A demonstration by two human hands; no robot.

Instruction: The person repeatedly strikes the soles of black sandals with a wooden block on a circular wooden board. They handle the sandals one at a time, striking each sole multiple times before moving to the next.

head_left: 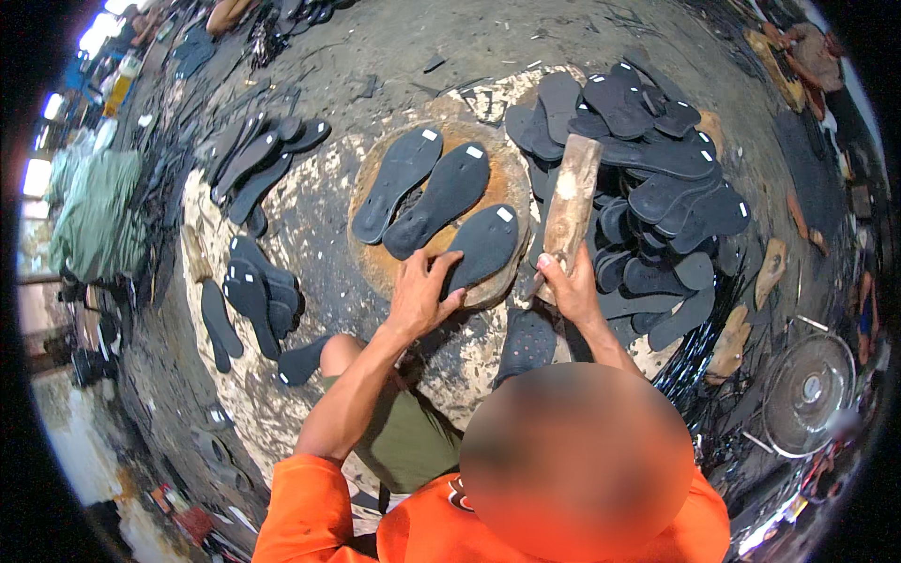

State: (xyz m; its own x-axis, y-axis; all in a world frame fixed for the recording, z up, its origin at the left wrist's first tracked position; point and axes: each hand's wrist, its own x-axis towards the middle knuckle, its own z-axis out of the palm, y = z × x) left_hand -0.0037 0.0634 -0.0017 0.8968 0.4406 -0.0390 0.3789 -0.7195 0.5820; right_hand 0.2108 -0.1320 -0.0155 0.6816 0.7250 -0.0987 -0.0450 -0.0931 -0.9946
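Three black shoe soles, each with a small white label, lie on a round wooden block [371, 272]: a left sole [399, 183], a middle sole [441, 197] and a right sole [483, 249]. My left hand [420, 293] is at the near end of the right sole, thumb and forefinger gripping its edges; the other fingers bend beside the middle sole. In my right hand [574, 289] is a thick, rough wooden bat [574, 188], held upright by its lower end just right of the block. The fingers are wrapped around it, partly hidden.
A big heap of black soles [671, 183] rises at the right, close to the bat. Smaller piles of soles [258, 164] lie at the left. A round metal fan grille [809, 394] sits at the far right, and a green cloth bundle [99, 211] at the far left.
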